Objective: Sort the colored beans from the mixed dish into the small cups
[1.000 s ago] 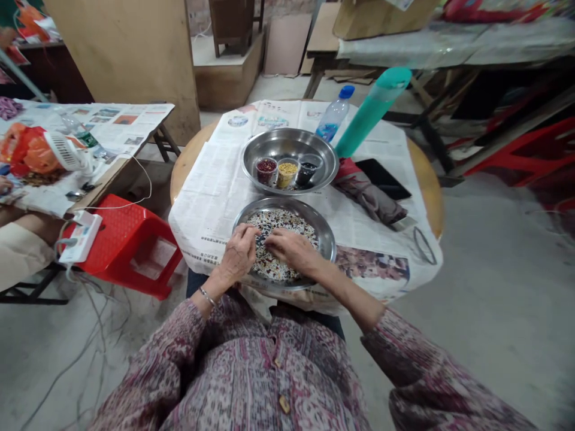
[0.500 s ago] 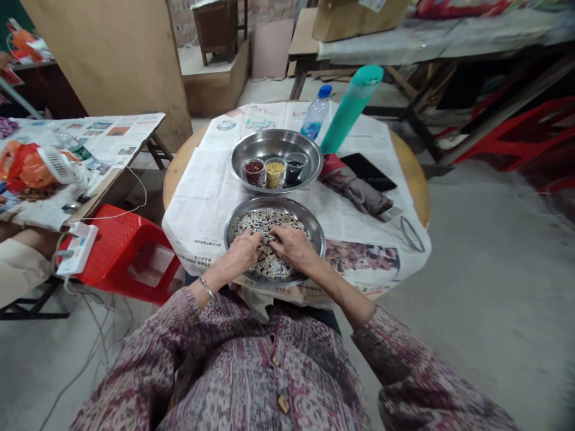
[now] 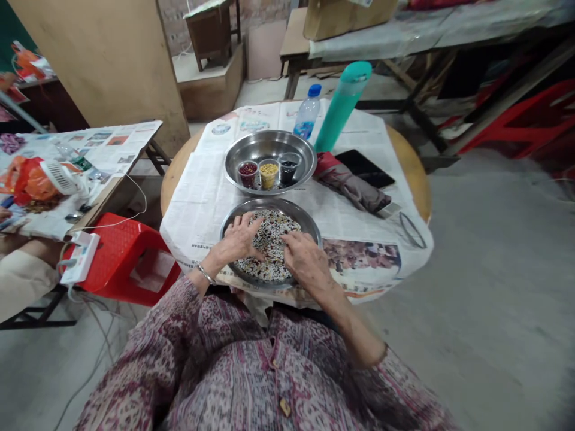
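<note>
A steel bowl (image 3: pixel 309 220) in front of me holds a spread of mixed white, dark and yellow grains and beans (image 3: pixel 275 242). My left hand (image 3: pixel 240 240), a bracelet on its wrist, lies over the bowl's left side with fingers spread. Over the right side is my right hand (image 3: pixel 306 258); its fingers are curled together at the grains, and anything between them is hidden. Just behind, a second steel bowl (image 3: pixel 269 143) contains three clear cups: dark red beans (image 3: pixel 248 173), yellow beans (image 3: pixel 268 175) and black beans (image 3: pixel 288 172).
Newspaper (image 3: pixel 193 203) covers the round table. Behind the bowls stand a water bottle (image 3: pixel 307 114) and a tall teal bottle (image 3: pixel 343 108). A folded umbrella (image 3: pixel 353 185) and a dark tablet (image 3: pixel 365 169) lie at right. A red stool (image 3: pixel 121 257) carries a power strip (image 3: pixel 81 257).
My hands have drawn apart: the left moved left and its fingers spread, while the right shifted right and nearer to me. The view has tilted slightly.
</note>
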`<state>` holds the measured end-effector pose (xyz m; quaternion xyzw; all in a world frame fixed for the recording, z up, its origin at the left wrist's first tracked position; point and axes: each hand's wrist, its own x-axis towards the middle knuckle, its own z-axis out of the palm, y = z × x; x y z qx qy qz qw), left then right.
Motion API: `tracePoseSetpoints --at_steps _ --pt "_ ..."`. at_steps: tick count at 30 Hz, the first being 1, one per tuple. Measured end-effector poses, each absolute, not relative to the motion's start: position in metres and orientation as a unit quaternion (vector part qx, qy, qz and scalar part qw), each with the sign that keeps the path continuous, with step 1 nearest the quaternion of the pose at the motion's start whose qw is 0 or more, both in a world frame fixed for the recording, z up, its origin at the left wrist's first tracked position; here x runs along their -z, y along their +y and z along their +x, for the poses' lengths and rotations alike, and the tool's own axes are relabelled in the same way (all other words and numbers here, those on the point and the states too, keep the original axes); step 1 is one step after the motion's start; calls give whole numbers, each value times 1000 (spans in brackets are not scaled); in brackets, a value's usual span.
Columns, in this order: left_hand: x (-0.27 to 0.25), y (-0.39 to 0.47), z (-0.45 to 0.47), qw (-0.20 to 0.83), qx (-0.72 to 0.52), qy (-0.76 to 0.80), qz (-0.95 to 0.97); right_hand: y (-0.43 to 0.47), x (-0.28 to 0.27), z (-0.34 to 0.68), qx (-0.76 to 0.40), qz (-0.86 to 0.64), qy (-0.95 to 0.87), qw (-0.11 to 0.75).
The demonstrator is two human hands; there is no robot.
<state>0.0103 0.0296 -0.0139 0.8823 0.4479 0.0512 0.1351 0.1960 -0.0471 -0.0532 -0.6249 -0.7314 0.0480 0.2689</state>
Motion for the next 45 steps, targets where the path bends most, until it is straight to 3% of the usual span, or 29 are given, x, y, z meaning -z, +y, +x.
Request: tracePoseSetpoints --at_steps 10,16,22,28,37,45 --pt "36 25 35 204 -127 399 885 -56 63 186 -45 -645 -675 356" --pt "20 -1 41 272 -91 334 898 -57 63 186 -45 -652 -649 388" --pt "24 -5 54 158 -22 231 960 -58 65 186 -64 -646 -640 411" --pt "24 25 54 44 -18 311 949 -59 60 184 -64 -651 -633 414" --pt "7 24 14 67 48 499 863 -58 66 186 -20 -640 -655 401" --pt "3 -14 13 76 75 444 890 -59 66 184 -23 -643 -653 399"
